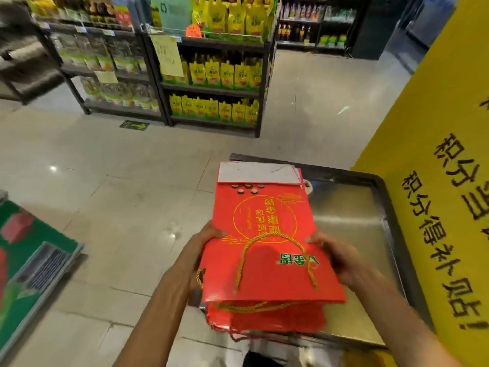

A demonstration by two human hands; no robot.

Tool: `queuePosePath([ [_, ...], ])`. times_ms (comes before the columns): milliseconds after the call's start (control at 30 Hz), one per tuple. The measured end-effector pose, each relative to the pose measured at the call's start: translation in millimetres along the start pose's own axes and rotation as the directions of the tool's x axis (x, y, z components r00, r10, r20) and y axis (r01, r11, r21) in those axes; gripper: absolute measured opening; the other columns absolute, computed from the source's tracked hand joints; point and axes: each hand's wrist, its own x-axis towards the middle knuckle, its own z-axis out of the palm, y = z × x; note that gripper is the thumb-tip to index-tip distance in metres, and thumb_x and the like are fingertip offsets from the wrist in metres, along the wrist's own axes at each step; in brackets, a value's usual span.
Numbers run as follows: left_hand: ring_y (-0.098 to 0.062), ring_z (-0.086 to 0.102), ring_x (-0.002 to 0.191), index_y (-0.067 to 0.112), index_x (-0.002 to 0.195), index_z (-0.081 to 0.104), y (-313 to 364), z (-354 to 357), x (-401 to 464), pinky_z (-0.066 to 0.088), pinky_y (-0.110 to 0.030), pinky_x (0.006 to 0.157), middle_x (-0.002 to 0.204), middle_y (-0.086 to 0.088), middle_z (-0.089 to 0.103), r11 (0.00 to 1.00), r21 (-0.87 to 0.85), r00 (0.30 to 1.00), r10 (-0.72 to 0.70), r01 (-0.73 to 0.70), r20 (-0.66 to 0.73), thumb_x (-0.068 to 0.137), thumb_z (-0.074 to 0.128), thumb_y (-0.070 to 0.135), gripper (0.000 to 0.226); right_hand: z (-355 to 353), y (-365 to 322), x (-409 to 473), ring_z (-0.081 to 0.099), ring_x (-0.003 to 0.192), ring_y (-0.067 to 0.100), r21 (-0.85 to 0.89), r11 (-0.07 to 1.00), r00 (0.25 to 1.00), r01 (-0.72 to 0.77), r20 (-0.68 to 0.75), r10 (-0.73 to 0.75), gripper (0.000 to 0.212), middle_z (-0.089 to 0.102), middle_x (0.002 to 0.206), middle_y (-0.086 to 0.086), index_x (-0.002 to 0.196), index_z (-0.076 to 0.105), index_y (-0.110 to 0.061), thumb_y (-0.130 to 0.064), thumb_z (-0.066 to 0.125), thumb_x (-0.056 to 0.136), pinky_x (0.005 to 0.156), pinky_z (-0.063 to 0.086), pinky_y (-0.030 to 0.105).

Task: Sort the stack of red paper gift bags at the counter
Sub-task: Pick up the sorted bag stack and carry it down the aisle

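A stack of flat red paper gift bags (264,215) with gold print and gold rope handles lies over the left edge of a steel counter (352,223). The top bag shows a white folded base at its far end. My left hand (205,238) grips the stack's left edge, thumb on top. My right hand (334,254) grips the right edge, blurred. More red bags (264,317) show beneath at the near end, their handles hanging out.
A tall yellow sign (436,160) with black characters stands along the counter's right side. Black store shelves (211,86) with yellow pouches stand across the tiled floor (105,194). A green display (29,266) sits at the left.
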Motion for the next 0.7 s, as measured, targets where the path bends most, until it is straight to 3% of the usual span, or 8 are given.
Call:
queuePosePath([
  [67, -0.023, 0.052, 0.074, -0.009, 0.142, 0.047, 1, -1, -13, 0.048, -0.027, 0.07, 0.092, -0.016, 0.058, 0.992, -0.079, 0.995, -0.098, 0.096, -0.029, 0.048, 0.055, 0.004, 0.096, 12, -11, -3, 0.07, 0.066, 0.026, 0.018, 1.0, 0.999, -0.019, -0.044, 0.02, 0.041, 0.072, 0.09, 0.015, 0.1, 0.069, -0.01, -0.02, 0.083, 0.062, 0.067, 0.061, 0.037],
  [167, -0.037, 0.068, 0.09, 0.003, 0.139, 0.057, -10, -4, -36, 0.055, -0.047, 0.092, 0.115, -0.027, 0.068, 0.942, -0.291, 0.981, -0.188, 0.169, -0.039, 0.067, 0.075, 0.018, 0.075, 36, -23, -15, 0.07, 0.063, 0.027, 0.006, 1.0, 0.998, 0.007, -0.058, -0.007, 0.019, 0.073, 0.088, 0.018, 0.1, 0.07, -0.008, -0.018, 0.07, 0.084, 0.063, 0.061, 0.038],
  [267, -0.04, 0.07, 0.105, 0.009, 0.14, 0.058, -14, -6, -46, 0.054, -0.055, 0.099, 0.127, -0.023, 0.069, 0.901, -0.387, 0.979, -0.202, 0.195, 0.023, 0.087, 0.077, 0.034, 0.062, 52, -26, -17, 0.074, 0.076, 0.034, -0.007, 0.999, 0.998, 0.053, -0.028, -0.053, 0.049, 0.074, 0.106, 0.023, 0.125, 0.067, -0.01, -0.023, 0.08, 0.08, 0.068, 0.061, 0.043],
  [333, -0.042, 0.067, 0.113, 0.01, 0.141, 0.057, -6, -1, -51, 0.048, -0.06, 0.106, 0.131, -0.024, 0.066, 0.896, -0.4, 0.98, -0.193, 0.192, 0.04, 0.075, 0.088, 0.044, 0.081, 54, -24, -18, 0.074, 0.092, 0.04, -0.022, 0.996, 0.996, 0.089, -0.013, -0.09, 0.072, 0.074, 0.116, 0.021, 0.136, 0.059, -0.02, -0.03, 0.089, 0.072, 0.077, 0.06, 0.051],
  [400, -0.046, 0.063, 0.118, 0.007, 0.143, 0.053, -1, 1, -57, 0.044, -0.064, 0.109, 0.134, -0.026, 0.063, 0.918, -0.369, 0.988, -0.156, 0.147, 0.007, 0.045, 0.099, 0.048, 0.115, 54, -24, -21, 0.072, 0.1, 0.043, -0.051, 0.989, 0.99, 0.137, -0.021, -0.138, 0.078, 0.075, 0.117, 0.015, 0.136, 0.054, -0.03, -0.033, 0.092, 0.068, 0.082, 0.06, 0.056],
  [433, -0.048, 0.061, 0.12, 0.008, 0.144, 0.051, -2, 0, -61, 0.043, -0.065, 0.109, 0.135, -0.026, 0.063, 0.925, -0.361, 0.991, -0.132, 0.12, -0.008, 0.042, 0.1, 0.045, 0.119, 55, -27, -23, 0.073, 0.1, 0.042, -0.068, 0.983, 0.985, 0.17, -0.028, -0.172, 0.078, 0.075, 0.115, 0.012, 0.135, 0.052, -0.032, -0.032, 0.092, 0.068, 0.082, 0.06, 0.057],
  [533, -0.045, 0.066, 0.117, 0.024, 0.149, 0.046, -4, -8, -73, 0.053, -0.061, 0.1, 0.133, -0.018, 0.067, 0.921, -0.384, 0.994, -0.093, 0.064, -0.058, 0.071, 0.087, 0.025, 0.087, 65, -41, -29, 0.075, 0.095, 0.039, -0.112, 0.968, 0.974, 0.226, -0.002, -0.228, 0.078, 0.076, 0.114, 0.01, 0.134, 0.052, -0.032, -0.025, 0.094, 0.069, 0.08, 0.061, 0.055],
  [700, -0.042, 0.069, 0.107, 0.028, 0.142, 0.052, 3, -37, -89, 0.058, -0.052, 0.088, 0.131, -0.019, 0.068, 0.875, -0.483, 0.999, -0.002, -0.023, -0.051, 0.068, 0.079, 0.005, 0.081, 97, -73, -38, 0.074, 0.099, 0.038, -0.149, 0.955, 0.961, 0.258, 0.144, -0.238, 0.077, 0.075, 0.117, 0.013, 0.134, 0.057, -0.022, -0.019, 0.092, 0.065, 0.083, 0.061, 0.054],
])
